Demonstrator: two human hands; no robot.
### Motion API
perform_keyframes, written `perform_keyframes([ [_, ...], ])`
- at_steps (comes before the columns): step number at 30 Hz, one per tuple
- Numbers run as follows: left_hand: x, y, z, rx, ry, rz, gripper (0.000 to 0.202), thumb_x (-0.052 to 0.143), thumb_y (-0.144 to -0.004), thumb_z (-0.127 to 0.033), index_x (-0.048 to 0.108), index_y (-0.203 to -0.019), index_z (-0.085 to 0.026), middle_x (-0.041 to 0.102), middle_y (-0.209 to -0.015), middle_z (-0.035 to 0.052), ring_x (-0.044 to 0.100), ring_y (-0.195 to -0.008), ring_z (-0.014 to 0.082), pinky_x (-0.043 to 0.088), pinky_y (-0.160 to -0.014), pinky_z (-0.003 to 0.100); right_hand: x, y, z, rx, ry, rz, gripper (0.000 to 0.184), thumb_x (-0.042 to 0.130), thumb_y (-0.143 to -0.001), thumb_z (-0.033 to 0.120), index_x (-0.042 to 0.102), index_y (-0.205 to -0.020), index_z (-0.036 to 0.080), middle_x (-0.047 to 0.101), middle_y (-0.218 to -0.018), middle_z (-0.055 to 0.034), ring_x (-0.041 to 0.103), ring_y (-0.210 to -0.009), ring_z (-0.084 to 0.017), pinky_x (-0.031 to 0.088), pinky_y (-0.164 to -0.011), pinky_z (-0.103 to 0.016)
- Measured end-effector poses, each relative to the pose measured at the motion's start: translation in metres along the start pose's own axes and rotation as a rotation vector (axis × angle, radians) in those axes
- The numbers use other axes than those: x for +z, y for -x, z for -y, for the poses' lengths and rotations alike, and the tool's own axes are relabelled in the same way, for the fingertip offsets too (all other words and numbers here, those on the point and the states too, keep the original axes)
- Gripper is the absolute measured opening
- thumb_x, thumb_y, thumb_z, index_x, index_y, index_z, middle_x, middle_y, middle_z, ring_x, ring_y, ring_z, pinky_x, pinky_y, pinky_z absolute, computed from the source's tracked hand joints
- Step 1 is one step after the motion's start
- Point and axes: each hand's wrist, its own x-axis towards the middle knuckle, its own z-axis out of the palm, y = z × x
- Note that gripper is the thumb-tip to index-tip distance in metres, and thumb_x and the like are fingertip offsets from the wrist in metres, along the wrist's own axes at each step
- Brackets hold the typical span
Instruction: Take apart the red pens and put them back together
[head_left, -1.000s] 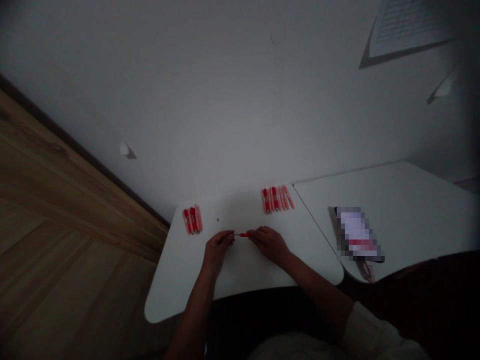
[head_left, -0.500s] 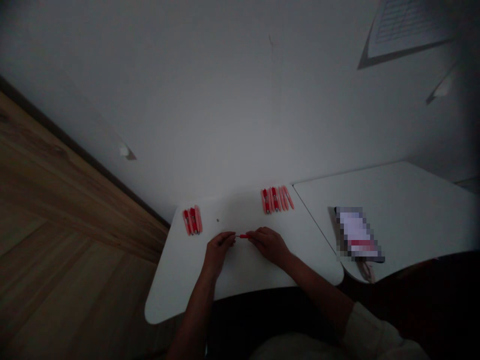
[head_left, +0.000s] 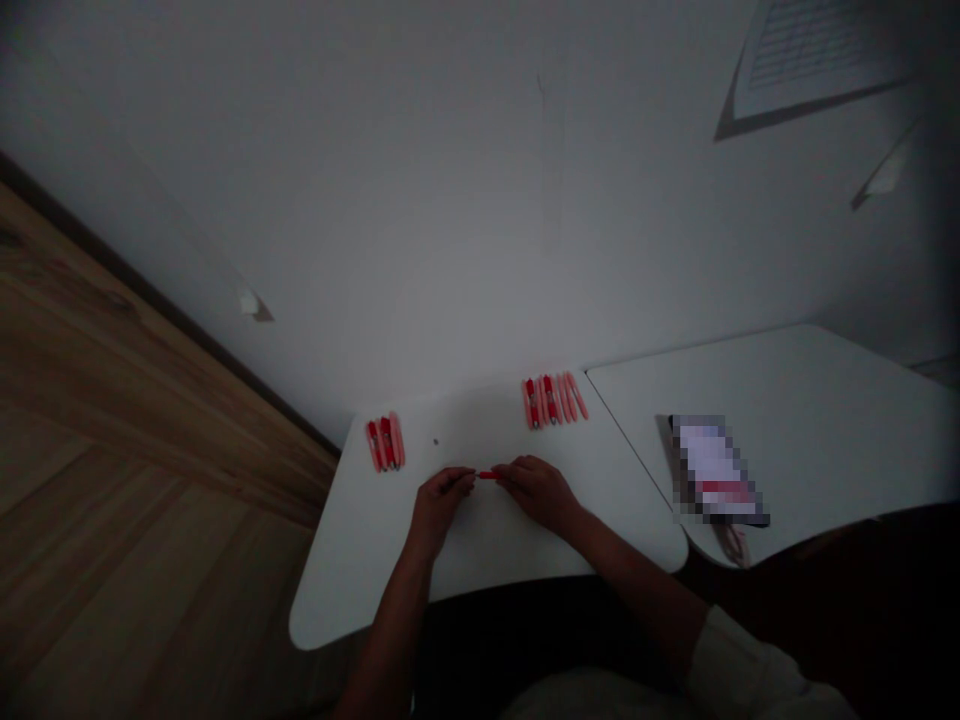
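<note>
Above the white table, both of my hands meet at a red pen. My right hand is closed on its red barrel. The fingers of my left hand pinch the thin, dark rod-like end sticking out of the barrel's left side; whether this is a refill I cannot tell. My fingers hide the pen's outer ends. A small dark piece lies on the table beyond my left hand.
Several red and pink pens lie side by side at the table's left. Another row of pens lies near the wall. On the adjoining table rests a phone or tablet with a strap. A printed sheet hangs on the wall.
My left hand has shifted slightly right, closer to the red barrel, and less of the thin rod shows between. My right hand is almost still.
</note>
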Motion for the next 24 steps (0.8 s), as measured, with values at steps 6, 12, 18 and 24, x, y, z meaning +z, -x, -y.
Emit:
perform_keyframes([
  [6, 0.0015, -0.0001, -0.0018, -0.025, 0.026, -0.009, 0.030, 0.069, -0.067, -0.041, 0.070, -0.085, -0.017, 0.065, -0.072, 0.0031, 0.057, -0.068, 0.0151, 0.045, -0.068, 0.027, -0.0004, -0.0004, 0.0010, 0.008, -0.015, 0.004, 0.025, 0.046, -0.093, 0.034, 0.062, -0.110, 0.025, 0.065, -0.085, -0.0039, 0.058, -0.081, -0.015, 0.043, -0.074, -0.025],
  [12, 0.0008, -0.0003, -0.0010, 0.003, 0.010, -0.013, 0.028, 0.069, -0.067, -0.039, 0.071, -0.085, -0.017, 0.066, -0.073, 0.0033, 0.058, -0.069, 0.0150, 0.046, -0.069, 0.027, -0.0007, -0.0005, 0.0019, -0.002, -0.022, 0.006, 0.025, 0.046, -0.093, 0.033, 0.063, -0.110, 0.025, 0.065, -0.085, -0.0040, 0.058, -0.079, -0.015, 0.044, -0.073, -0.025],
  [18, 0.0006, 0.0010, -0.0014, 0.002, 0.016, 0.013, 0.027, 0.070, -0.068, -0.037, 0.071, -0.086, -0.018, 0.068, -0.080, 0.0037, 0.059, -0.074, 0.0152, 0.046, -0.073, 0.027, -0.0009, -0.0002, 0.0030, -0.006, -0.034, 0.007, 0.025, 0.046, -0.093, 0.033, 0.063, -0.110, 0.025, 0.066, -0.086, -0.0038, 0.059, -0.080, -0.014, 0.044, -0.074, -0.024],
  [24, 0.0011, 0.0010, -0.0011, -0.012, 0.024, -0.007, 0.030, 0.070, -0.067, -0.040, 0.071, -0.087, -0.017, 0.067, -0.077, 0.0040, 0.058, -0.071, 0.0153, 0.046, -0.071, 0.027, -0.0012, -0.0002, 0.0033, -0.001, -0.040, 0.008, 0.024, 0.047, -0.093, 0.033, 0.063, -0.109, 0.025, 0.066, -0.084, -0.0034, 0.060, -0.078, -0.013, 0.044, -0.072, -0.023],
])
